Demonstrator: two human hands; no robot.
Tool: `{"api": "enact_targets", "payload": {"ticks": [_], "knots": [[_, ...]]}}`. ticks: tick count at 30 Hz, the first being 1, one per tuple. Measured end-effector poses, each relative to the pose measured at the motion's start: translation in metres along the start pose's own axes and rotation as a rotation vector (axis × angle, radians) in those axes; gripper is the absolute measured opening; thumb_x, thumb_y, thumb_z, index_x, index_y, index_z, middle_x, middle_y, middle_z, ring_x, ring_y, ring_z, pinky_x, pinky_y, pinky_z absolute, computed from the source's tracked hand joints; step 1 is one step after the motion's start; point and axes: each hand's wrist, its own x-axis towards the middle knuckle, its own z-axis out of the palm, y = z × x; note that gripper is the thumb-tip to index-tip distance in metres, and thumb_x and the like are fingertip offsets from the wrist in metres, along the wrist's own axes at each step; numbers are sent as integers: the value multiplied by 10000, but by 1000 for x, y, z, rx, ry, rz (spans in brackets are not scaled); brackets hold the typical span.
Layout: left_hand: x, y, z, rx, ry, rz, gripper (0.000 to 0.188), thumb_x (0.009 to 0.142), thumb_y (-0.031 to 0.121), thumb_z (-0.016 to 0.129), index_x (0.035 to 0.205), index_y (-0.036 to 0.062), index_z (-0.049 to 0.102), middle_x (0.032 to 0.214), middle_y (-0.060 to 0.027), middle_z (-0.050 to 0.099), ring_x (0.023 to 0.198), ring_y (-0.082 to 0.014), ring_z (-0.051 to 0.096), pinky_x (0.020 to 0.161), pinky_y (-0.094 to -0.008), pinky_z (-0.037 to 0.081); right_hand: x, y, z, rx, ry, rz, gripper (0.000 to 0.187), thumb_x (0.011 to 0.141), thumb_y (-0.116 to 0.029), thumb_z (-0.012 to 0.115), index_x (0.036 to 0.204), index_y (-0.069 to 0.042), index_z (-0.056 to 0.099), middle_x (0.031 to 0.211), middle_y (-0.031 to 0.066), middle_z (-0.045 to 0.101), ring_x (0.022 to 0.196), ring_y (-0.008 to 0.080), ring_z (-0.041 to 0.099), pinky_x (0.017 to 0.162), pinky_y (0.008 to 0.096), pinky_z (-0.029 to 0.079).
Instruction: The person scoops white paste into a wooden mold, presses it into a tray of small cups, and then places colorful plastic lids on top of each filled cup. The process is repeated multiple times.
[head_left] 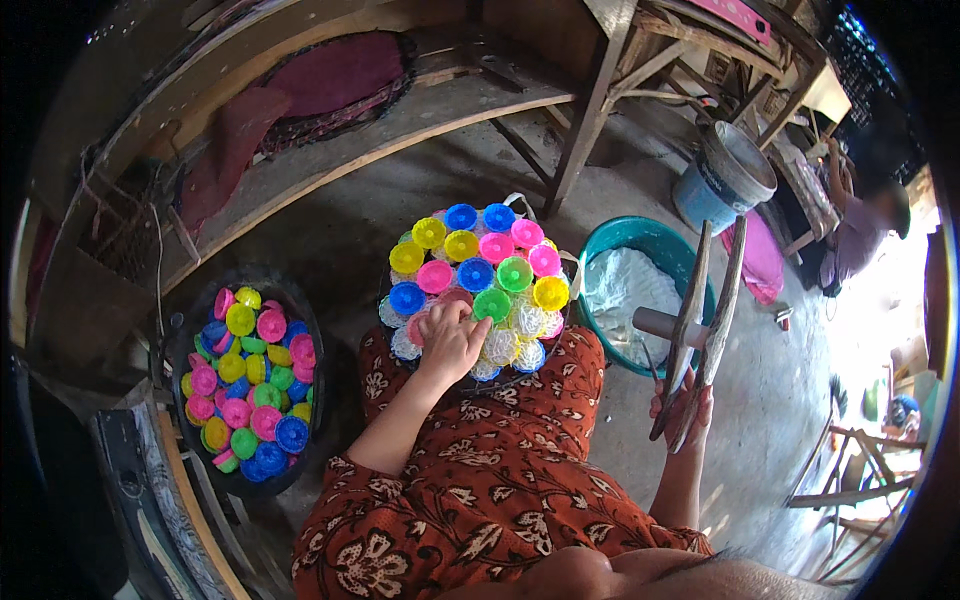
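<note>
On my lap rests a round tray packed with small plastic cups [475, 274] in blue, yellow, pink and green. White, string-like strands [501, 348] fill the cups on the near side; the far ones show bare insides. My left hand [452, 342] reaches in at the near left of the middle, fingers curled down and closed on a pink cup that they partly hide. Off to the right, my right hand [690, 405] grips the lower end of a wooden press [712, 310], two long handles with a short cylinder [656, 325] across them, held upright beside my knee.
At my left stands a dark basin [318, 400] heaped with more coloured cups. A teal tub [610, 232] holding a white mass is on the floor to the right, with a blue bucket [705, 190] beyond. A wooden bench [450, 117] runs along the back; another person [862, 225] is far right.
</note>
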Motion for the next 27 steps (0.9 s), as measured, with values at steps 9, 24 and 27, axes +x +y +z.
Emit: {"api": "enact_targets", "payload": {"ticks": [9, 24, 27], "knots": [[8, -1, 13, -33, -114, -45, 443, 955, 418, 374, 857, 132, 697, 1025, -56, 501, 1022, -273, 414, 878, -445, 285, 3, -2, -16, -12, -8, -61, 720, 832, -631, 476, 1331, -119, 397, 934, 158, 568, 668, 231, 565, 582, 341, 473], [35, 39, -25, -407, -76, 210, 596, 755, 247, 690, 1285, 87, 468, 1289, -120, 472, 1191, -314, 429, 989, -441, 311, -3, 9, 4, -223, -59, 25, 798, 691, -583, 678, 1106, 76, 503, 860, 134, 633, 693, 200, 627, 596, 336, 528], [31, 73, -4, -204, -193, 391, 758, 716, 293, 715, 1358, 68, 380, 1362, -157, 432, 1282, -277, 398, 1039, -427, 295, 1, 27, 48, -212, -356, 260, 734, 715, -425, 720, 1198, 61, 457, 964, 111, 608, 796, 174, 605, 704, 303, 512]]}}
